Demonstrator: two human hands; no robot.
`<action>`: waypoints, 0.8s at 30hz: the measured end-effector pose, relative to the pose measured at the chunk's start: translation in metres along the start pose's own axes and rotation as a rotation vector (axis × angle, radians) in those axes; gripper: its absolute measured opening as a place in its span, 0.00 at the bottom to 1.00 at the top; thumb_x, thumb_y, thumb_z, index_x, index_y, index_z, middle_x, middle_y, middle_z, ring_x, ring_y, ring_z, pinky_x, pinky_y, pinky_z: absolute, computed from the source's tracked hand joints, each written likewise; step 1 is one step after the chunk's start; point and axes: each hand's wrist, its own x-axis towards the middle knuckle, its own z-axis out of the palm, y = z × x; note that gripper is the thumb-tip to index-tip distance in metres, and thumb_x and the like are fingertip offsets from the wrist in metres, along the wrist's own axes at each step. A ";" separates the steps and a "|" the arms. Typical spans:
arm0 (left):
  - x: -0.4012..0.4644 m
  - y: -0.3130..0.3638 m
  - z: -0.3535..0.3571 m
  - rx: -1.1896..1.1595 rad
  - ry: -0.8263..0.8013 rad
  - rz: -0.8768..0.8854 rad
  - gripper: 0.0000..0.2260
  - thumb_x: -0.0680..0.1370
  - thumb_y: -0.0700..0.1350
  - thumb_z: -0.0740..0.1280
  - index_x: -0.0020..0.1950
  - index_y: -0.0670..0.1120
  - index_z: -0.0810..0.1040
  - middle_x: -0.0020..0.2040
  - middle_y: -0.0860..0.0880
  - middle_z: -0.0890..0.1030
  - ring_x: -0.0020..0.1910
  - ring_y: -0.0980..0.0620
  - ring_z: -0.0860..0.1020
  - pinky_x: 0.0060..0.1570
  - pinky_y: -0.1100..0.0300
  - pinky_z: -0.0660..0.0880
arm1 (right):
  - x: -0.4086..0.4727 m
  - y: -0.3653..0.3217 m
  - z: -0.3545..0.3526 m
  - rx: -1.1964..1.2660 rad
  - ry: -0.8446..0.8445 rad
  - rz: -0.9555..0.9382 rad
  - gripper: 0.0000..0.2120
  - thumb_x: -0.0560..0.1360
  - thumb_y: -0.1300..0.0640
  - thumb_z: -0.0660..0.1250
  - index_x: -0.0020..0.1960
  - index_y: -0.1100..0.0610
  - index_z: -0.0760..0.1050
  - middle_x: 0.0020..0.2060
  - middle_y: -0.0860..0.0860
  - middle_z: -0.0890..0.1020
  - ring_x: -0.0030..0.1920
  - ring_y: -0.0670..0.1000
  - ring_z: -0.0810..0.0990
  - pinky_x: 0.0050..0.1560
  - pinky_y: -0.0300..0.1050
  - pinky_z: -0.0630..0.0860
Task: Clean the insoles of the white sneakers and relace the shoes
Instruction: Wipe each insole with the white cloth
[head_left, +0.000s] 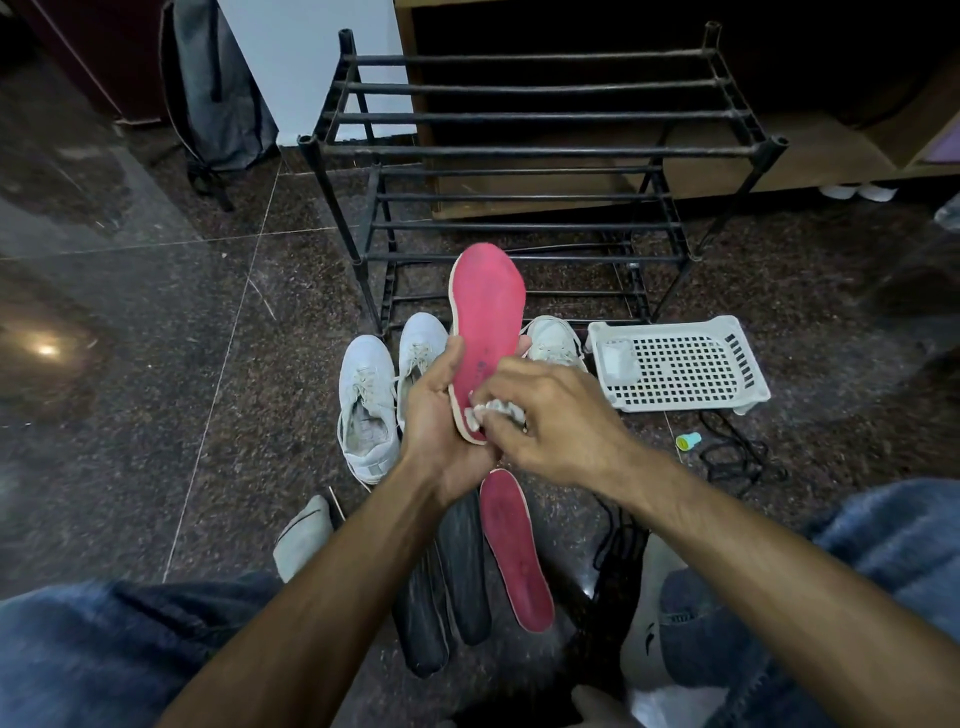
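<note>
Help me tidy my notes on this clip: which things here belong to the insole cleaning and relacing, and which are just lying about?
Part of the job:
- red insole held in the left hand
- white wipe in the right hand
- second red insole on the floor
- white sneakers

Lying about:
- black shoe rack
- white basket
- grey backpack
- dark insoles

A home entryway: a black shoe rack (524, 171) on polished stone floor (156, 338), backpack (218, 88) far left.
</note>
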 end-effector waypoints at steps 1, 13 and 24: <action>-0.001 -0.002 0.000 -0.028 -0.024 0.001 0.23 0.82 0.55 0.56 0.59 0.38 0.78 0.50 0.43 0.82 0.49 0.48 0.82 0.52 0.54 0.80 | 0.001 0.001 -0.002 -0.082 0.029 0.011 0.12 0.74 0.50 0.59 0.46 0.53 0.79 0.40 0.47 0.78 0.38 0.54 0.79 0.36 0.51 0.77; 0.000 -0.003 -0.002 0.026 -0.069 0.045 0.23 0.83 0.53 0.56 0.70 0.39 0.72 0.65 0.38 0.76 0.63 0.44 0.77 0.62 0.49 0.75 | -0.004 0.002 -0.004 0.103 -0.011 0.057 0.06 0.74 0.58 0.66 0.48 0.57 0.81 0.41 0.45 0.79 0.39 0.48 0.77 0.42 0.51 0.77; -0.003 -0.015 0.002 0.029 -0.120 0.020 0.18 0.82 0.50 0.56 0.62 0.40 0.77 0.55 0.43 0.81 0.56 0.47 0.79 0.63 0.52 0.72 | 0.005 0.009 -0.009 -0.165 0.276 0.161 0.09 0.75 0.53 0.64 0.47 0.56 0.80 0.39 0.49 0.78 0.34 0.55 0.78 0.33 0.50 0.77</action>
